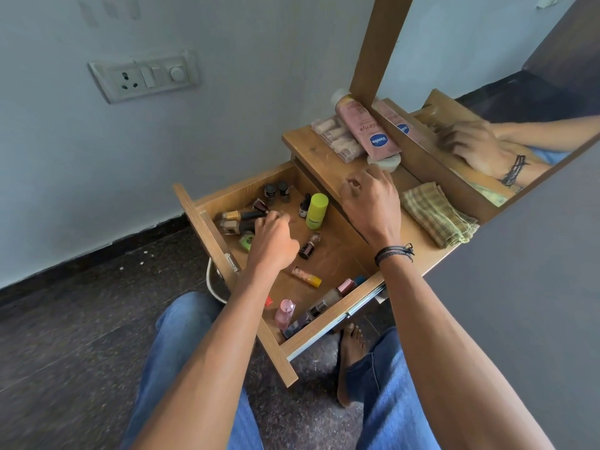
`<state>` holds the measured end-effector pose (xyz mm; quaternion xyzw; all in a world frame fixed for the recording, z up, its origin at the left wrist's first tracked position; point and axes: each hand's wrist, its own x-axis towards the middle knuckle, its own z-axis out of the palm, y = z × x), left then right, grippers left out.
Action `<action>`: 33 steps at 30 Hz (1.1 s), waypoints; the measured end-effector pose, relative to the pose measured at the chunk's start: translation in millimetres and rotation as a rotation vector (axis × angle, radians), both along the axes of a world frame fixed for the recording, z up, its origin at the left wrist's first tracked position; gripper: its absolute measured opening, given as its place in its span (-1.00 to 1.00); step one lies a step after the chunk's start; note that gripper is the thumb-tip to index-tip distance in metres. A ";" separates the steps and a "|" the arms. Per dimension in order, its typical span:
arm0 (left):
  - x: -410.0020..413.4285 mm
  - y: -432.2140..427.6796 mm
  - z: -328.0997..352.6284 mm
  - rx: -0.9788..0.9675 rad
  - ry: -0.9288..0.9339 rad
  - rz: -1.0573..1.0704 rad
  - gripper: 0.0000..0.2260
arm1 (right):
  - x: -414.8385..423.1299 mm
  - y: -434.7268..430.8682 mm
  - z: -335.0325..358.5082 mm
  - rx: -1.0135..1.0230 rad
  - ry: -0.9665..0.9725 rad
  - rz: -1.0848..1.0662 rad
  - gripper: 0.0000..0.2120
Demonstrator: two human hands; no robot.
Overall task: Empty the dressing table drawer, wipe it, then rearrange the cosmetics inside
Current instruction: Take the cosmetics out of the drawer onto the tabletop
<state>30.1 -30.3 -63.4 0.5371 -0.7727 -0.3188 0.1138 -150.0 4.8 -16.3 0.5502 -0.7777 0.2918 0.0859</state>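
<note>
Below the mirror (519, 92), the wooden dressing table (324, 151) has its drawer (324, 332) pulled out to the near left, cosmetics (306, 276) scattered inside. A checked cloth (435, 212) lies on the tabletop at right, a pink lotion tube (367, 125) farther back. The right hand (370, 199) is relaxed over the tabletop, fingers loosely bent. The left hand (272, 238) is inside the drawer, fingers curled at the nail polish bottles (240, 216) far left; whether it grips one is unclear. A yellow-green bottle (316, 211) stands upright nearby.
</note>
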 end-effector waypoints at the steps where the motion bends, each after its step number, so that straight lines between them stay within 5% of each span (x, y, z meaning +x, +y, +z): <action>1: -0.8 -2.3 3.1 0.000 0.001 -0.001 -0.49 | -0.4 0.2 -0.8 -0.004 0.009 0.031 -0.80; 6: -16.3 -26.3 18.0 -0.039 0.001 -0.046 -0.43 | -3.5 0.2 -8.5 0.135 0.235 0.237 -0.71; 12: -40.3 -42.8 17.3 -0.043 0.001 -0.116 -0.60 | -0.5 -6.8 -10.0 0.437 0.439 0.251 -0.43; 17: -40.3 -46.5 12.7 -0.075 0.018 -0.090 -0.67 | -1.1 -8.9 -12.3 0.428 0.413 0.270 -0.56; 23: -37.3 -45.0 11.1 -0.116 0.005 -0.046 -0.72 | -2.6 -7.3 -4.7 0.386 0.199 0.329 -0.67; 33: -29.7 -44.2 17.0 -0.170 0.259 0.084 -0.82 | -7.1 5.0 10.7 0.003 -0.606 0.307 -0.67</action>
